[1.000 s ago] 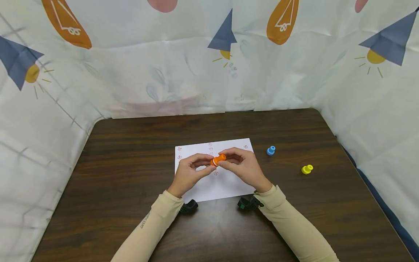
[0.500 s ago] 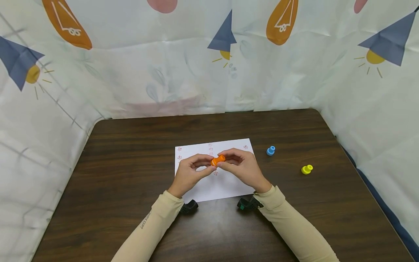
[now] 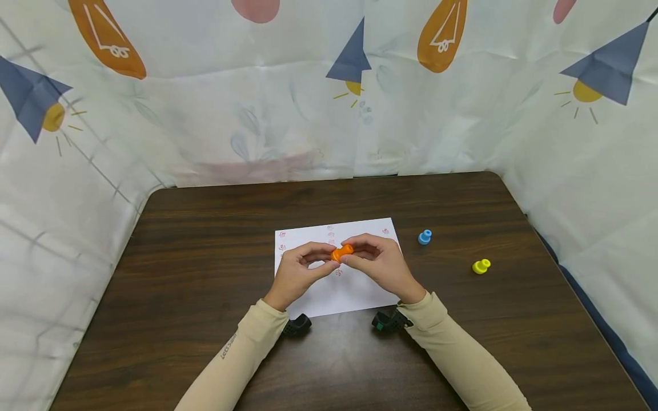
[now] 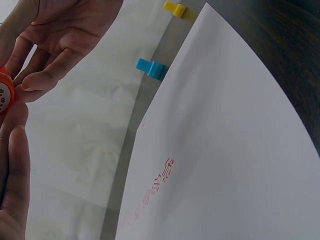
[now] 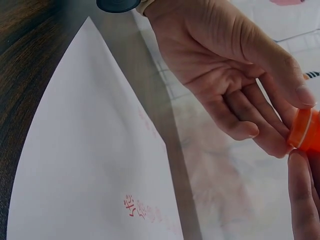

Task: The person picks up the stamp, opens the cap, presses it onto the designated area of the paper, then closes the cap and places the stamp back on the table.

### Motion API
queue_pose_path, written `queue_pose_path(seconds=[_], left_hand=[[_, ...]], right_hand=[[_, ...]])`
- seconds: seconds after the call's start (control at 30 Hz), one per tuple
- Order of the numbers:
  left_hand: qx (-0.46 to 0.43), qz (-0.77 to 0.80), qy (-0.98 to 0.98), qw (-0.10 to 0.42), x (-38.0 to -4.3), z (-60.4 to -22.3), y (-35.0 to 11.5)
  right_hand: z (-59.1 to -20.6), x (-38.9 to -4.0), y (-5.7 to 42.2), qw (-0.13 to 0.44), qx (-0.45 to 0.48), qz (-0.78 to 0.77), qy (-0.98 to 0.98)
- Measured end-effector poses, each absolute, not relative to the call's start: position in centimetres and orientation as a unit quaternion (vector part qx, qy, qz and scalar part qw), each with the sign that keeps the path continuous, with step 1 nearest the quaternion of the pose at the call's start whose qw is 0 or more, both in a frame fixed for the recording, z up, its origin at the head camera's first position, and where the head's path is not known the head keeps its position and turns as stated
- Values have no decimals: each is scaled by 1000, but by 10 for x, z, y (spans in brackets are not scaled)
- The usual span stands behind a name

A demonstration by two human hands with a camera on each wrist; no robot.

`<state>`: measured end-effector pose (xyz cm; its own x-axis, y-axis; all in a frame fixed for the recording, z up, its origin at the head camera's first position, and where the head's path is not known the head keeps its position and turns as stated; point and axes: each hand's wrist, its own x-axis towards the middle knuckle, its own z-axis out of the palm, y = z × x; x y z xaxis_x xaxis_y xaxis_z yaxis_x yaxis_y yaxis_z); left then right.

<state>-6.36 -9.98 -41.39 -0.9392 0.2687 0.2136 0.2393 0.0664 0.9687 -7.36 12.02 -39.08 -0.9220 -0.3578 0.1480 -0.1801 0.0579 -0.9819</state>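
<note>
Both hands hold one small orange toy stamp [image 3: 342, 252] above the paper. The thumb and fingers of my left hand [image 3: 298, 271] pinch its wide end. At the narrower knob end, my right hand [image 3: 379, 261] pinches it the same way. A thin pale line runs round the orange stamp [image 5: 302, 129] in the right wrist view. In the left wrist view, a round white printed label [image 4: 4, 97] shows at the stamp's edge. Below the hands lies a white sheet of paper [image 3: 344, 294] with several small red stamped prints [image 3: 338, 273], partly hidden by the hands.
Right of the paper, a blue stamp [image 3: 424, 237] stands on the dark wooden table [image 3: 205, 257]. Farther right and nearer the person is a yellow stamp [image 3: 481, 266]. A patterned white curtain [image 3: 288, 114] hangs behind the table and along both sides.
The white band seen on the orange stamp one second ago has narrowed and vanished from the head view, as its two parts came together. Both hands stay nearly in place.
</note>
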Motion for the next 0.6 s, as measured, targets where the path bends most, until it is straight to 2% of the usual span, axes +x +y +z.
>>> queue_pose_path(seconds=[0.6], left_hand=[[166, 668, 725, 11, -62, -412, -100]], right_hand=[[-389, -73, 119, 75, -174, -668, 719]])
